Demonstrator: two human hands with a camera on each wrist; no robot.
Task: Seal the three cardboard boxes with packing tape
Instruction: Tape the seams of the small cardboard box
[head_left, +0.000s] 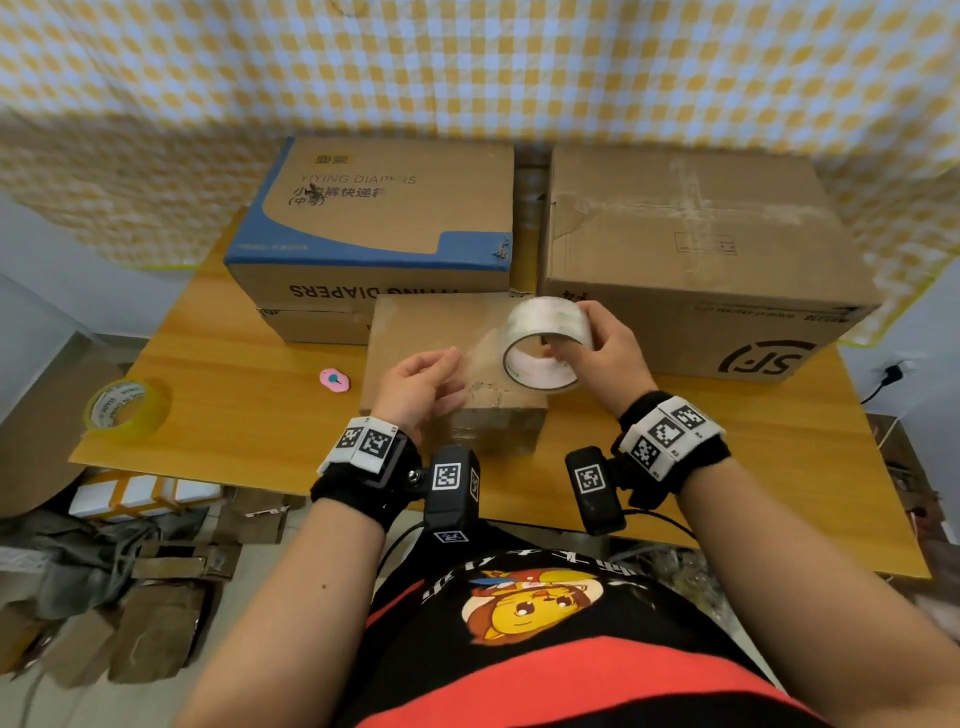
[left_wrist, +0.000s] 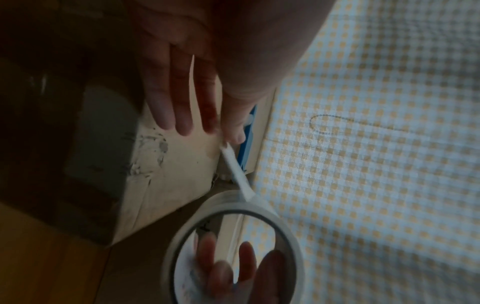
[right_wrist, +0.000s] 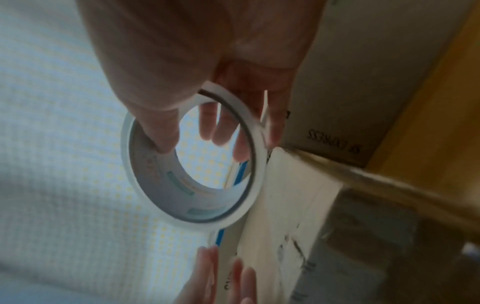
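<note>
Right grip (head_left: 597, 348) clenched round tape roll (head_left: 545, 343), left grip (head_left: 421, 384) pinching its barely visible clear strip (left_wrist: 235, 168).

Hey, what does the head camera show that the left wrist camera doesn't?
Only the head view shows the SF box, the yellow tape roll and the pink cutter on the table. Only the left wrist view shows the tape strip edge-on, pinched by the left hand. Both show the clear tape roll held by the right hand above the small box, and the diaper box.
</note>
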